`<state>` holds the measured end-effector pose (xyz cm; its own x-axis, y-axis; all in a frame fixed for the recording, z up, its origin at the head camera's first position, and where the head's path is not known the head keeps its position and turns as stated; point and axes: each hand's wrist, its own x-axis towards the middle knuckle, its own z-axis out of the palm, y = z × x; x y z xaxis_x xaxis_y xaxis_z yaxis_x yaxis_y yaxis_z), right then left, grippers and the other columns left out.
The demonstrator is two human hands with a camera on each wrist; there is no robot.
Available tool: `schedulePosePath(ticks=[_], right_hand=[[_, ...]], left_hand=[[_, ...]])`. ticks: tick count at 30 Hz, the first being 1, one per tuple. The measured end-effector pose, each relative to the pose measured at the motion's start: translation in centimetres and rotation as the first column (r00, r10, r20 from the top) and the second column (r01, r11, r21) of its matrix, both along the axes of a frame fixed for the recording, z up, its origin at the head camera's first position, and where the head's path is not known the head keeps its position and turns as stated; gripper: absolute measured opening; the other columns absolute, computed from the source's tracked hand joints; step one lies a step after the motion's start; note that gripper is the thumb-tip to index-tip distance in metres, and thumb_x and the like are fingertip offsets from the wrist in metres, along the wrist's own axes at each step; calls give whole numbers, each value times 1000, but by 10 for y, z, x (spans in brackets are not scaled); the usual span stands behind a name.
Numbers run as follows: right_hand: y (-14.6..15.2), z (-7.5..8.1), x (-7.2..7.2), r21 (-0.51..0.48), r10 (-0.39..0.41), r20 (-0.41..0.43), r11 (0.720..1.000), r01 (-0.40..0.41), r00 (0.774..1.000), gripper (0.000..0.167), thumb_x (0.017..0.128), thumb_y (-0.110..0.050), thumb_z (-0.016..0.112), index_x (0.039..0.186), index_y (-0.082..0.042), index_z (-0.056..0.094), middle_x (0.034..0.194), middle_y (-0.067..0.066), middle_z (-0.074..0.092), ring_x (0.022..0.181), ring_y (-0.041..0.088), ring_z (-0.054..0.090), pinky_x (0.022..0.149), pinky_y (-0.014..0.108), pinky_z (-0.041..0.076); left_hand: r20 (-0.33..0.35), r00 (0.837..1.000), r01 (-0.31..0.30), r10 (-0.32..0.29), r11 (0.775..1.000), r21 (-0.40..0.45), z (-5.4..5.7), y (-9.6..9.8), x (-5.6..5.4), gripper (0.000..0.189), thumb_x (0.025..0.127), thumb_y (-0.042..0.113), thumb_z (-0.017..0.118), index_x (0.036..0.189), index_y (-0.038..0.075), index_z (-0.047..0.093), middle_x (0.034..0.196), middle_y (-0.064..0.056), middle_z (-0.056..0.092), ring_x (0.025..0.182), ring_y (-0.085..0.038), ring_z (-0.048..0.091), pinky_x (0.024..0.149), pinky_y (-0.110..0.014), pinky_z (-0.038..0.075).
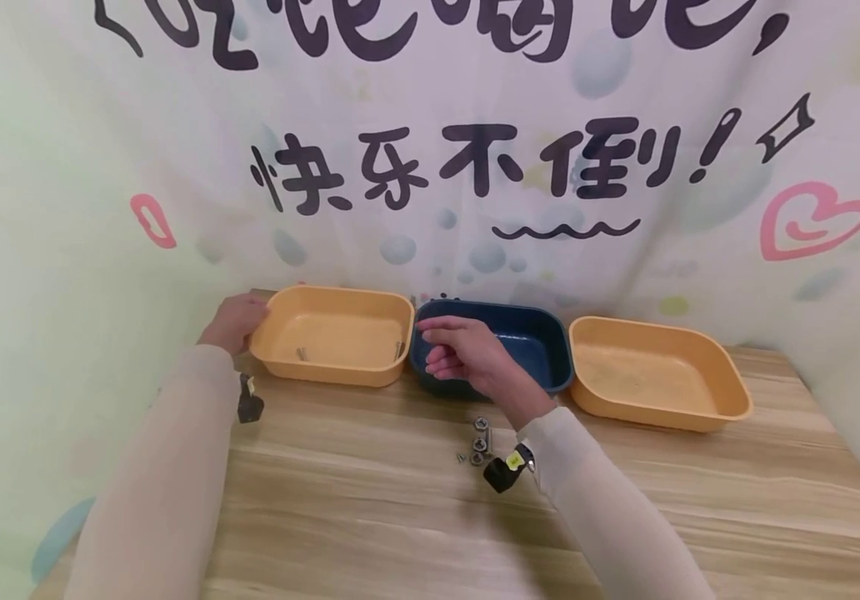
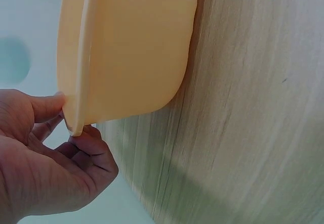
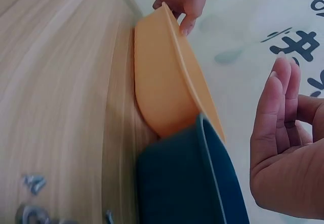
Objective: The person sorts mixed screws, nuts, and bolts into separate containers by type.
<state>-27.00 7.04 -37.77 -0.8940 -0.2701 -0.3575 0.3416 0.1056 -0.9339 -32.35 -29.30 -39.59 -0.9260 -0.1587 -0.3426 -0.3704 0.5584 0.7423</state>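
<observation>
My left hand pinches the left end of the rim of an orange plastic bin, thumb on the inner side and fingers under the lip in the left wrist view. Inside that bin lie small screws, close to its front wall and right end. My right hand is over the left part of a dark blue bin, near where the two rims meet. Its fingers are fairly straight, and nothing shows between them. Steel nuts, a bolt and a small screw lie on the table in front of the blue bin.
A second orange bin stands right of the blue one, completing a row along the back of the wooden table. A printed cloth hangs directly behind the row. Black cameras are strapped to both wrists.
</observation>
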Motion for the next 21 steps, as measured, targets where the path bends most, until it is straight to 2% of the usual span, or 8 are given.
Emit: schedulePosePath(ticks=[5, 12, 21], right_hand=[[17, -4, 5, 27, 48, -8, 998, -48, 999, 31, 97, -22, 60, 127, -12, 63, 72, 8, 65, 57, 17, 65, 60, 27, 56], [39, -7, 10, 69, 73, -25, 995, -71, 997, 23, 96, -19, 61, 117, -12, 68, 67, 7, 64, 54, 17, 64, 58, 28, 55], [63, -12, 16, 78, 126, 11, 989, -127, 992, 37, 96, -16, 61, 129, -3, 58, 62, 6, 62, 50, 15, 61, 54, 26, 54]], left_hand=[[-2, 1000, 8, -8, 1000, 3, 3, -1, 2, 45, 100, 14, 38, 139, -7, 39, 126, -23, 46, 66, -10, 50, 56, -23, 45], [-6, 1000, 9, -9, 1000, 11, 5, -1, 2, 44, 101, 14, 38, 139, -8, 38, 124, -23, 46, 67, -10, 52, 57, -24, 47], [-14, 1000, -17, 18, 1000, 21, 4, 3, 3, 43, 101, 14, 38, 138, -8, 39, 126, -22, 47, 68, -8, 53, 58, -22, 48]])
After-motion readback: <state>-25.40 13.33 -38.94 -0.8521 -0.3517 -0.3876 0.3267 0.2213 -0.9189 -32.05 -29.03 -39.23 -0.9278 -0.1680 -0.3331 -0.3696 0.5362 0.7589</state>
